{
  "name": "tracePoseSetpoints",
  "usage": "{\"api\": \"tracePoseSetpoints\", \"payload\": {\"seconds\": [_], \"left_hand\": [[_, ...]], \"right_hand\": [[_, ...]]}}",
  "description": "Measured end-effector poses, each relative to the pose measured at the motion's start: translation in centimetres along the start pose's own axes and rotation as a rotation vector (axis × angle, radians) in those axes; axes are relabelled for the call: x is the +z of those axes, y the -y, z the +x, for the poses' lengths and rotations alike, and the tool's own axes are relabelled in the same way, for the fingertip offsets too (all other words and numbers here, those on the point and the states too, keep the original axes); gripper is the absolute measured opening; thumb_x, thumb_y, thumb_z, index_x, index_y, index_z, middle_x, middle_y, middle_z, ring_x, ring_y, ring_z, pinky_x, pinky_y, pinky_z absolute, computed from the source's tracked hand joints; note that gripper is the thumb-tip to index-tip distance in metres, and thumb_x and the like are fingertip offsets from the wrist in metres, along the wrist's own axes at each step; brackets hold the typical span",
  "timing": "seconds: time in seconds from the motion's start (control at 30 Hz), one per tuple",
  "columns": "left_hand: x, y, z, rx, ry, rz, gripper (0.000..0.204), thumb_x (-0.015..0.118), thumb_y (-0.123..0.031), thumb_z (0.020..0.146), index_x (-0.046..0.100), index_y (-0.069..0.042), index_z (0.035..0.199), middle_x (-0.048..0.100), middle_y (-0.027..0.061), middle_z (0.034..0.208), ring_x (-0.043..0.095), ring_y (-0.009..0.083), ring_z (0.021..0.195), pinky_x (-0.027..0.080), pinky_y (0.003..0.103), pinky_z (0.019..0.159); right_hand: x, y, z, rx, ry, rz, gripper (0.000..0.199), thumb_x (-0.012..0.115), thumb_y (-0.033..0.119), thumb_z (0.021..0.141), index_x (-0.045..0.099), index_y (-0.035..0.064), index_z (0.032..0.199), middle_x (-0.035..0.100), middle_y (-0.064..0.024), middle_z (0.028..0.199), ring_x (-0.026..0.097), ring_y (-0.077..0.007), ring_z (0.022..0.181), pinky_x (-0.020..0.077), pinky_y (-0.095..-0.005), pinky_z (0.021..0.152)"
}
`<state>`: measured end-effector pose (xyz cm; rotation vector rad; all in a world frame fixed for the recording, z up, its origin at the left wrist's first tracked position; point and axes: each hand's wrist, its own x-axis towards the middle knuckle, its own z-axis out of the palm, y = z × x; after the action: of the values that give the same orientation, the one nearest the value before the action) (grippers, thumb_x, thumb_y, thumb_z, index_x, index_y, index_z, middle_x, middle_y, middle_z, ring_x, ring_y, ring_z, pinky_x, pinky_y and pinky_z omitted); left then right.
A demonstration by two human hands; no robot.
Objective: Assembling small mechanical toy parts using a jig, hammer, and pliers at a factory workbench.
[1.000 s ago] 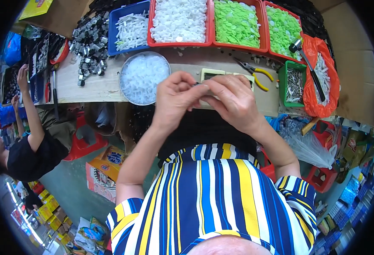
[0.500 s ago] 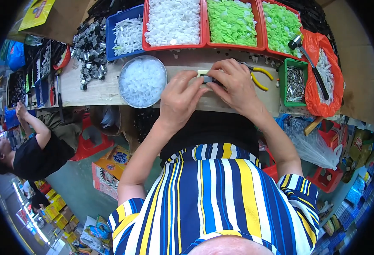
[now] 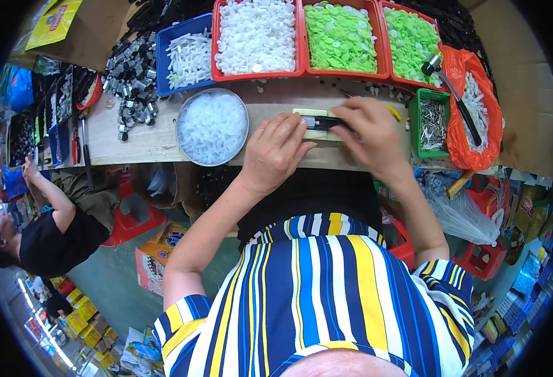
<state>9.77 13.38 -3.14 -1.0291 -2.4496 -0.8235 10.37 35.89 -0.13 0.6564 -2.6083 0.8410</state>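
So a second ago both hands were up together pinching something small and dark; now the black strip with its silver metal end [image 3: 324,123] is lying along the cream block [image 3: 316,134], just above centre frame. The left hand [image 3: 275,151] has its fingertips down at the left end of it, though I can't tell if they're pinching or only steadying. The right hand [image 3: 374,138] is over the other end, all motion blur, fingers curled, so no clue whether it's gripping anything. It also covers most of the yellow-handled pliers [image 3: 392,112] now. My read: the piece has gone from being handled in the air to being seated on the block, maybe not fully yet.
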Motion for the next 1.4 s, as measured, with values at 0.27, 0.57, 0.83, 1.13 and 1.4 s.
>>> {"api": "tracePoseSetpoints", "payload": {"seconds": [0.27, 0.57, 0.83, 1.13, 1.4], "left_hand": [[-3.1, 4.4, 5.9, -0.080, -0.122, -0.040, 0.020, 0.072, -0.004, 0.079, 0.069, -0.001, 0.098, 0.064, 0.0139, 0.095, 0.061, 0.0323, 0.089, 0.051, 0.041, 0.076], [-0.3, 10.8, 13.5, 0.032, -0.064, 0.235, 0.011, 0.069, -0.007, 0.081, 0.071, -0.002, 0.091, 0.064, 0.0137, 0.088, 0.060, 0.0325, 0.090, 0.050, 0.043, 0.080], [-1.1, 10.4, 13.3, 0.002, -0.133, 0.119, 0.009, 0.075, -0.010, 0.080, 0.072, -0.002, 0.083, 0.066, 0.0109, 0.082, 0.061, 0.0293, 0.082, 0.049, 0.039, 0.073], [-2.4, 3.6, 9.1, -0.711, -0.204, -0.870, 0.016, 0.077, -0.014, 0.087, 0.075, 0.001, 0.094, 0.073, 0.0021, 0.087, 0.062, 0.0075, 0.073, 0.043, 0.021, 0.062], [1.4, -2.4, 5.2, -1.236, -0.034, -1.934, 0.015, 0.069, -0.018, 0.093, 0.068, -0.004, 0.097, 0.070, 0.0052, 0.084, 0.065, 0.0136, 0.076, 0.049, 0.023, 0.063]], "right_hand": [[-8.3, -5.6, -6.8, 0.483, -0.130, -0.388, 0.019, 0.068, 0.007, 0.086, 0.066, -0.0005, 0.103, 0.062, -0.0168, 0.099, 0.064, -0.0350, 0.090, 0.0505, -0.0420, 0.076], [-7.9, -7.9, -7.0, 0.505, -0.087, -0.379, 0.008, 0.068, 0.006, 0.083, 0.066, 0.0009, 0.089, 0.060, -0.0148, 0.086, 0.062, -0.0351, 0.085, 0.0485, -0.0450, 0.072], [-8.0, -8.2, -7.0, 0.537, -0.132, -0.319, 0.009, 0.069, 0.008, 0.083, 0.067, 0.0022, 0.088, 0.063, -0.0130, 0.089, 0.063, -0.0333, 0.086, 0.0494, -0.0434, 0.073], [-8.7, -7.7, -6.5, 0.535, -0.128, -0.302, 0.009, 0.069, 0.009, 0.083, 0.067, 0.0011, 0.088, 0.063, -0.0127, 0.085, 0.063, -0.0318, 0.082, 0.0499, -0.0418, 0.071], [-5.6, -0.1, -2.2, 0.507, -0.235, 0.487, 0.009, 0.066, -0.002, 0.089, 0.066, -0.0042, 0.098, 0.070, -0.0082, 0.095, 0.066, -0.0128, 0.090, 0.0521, -0.0270, 0.083]]}}
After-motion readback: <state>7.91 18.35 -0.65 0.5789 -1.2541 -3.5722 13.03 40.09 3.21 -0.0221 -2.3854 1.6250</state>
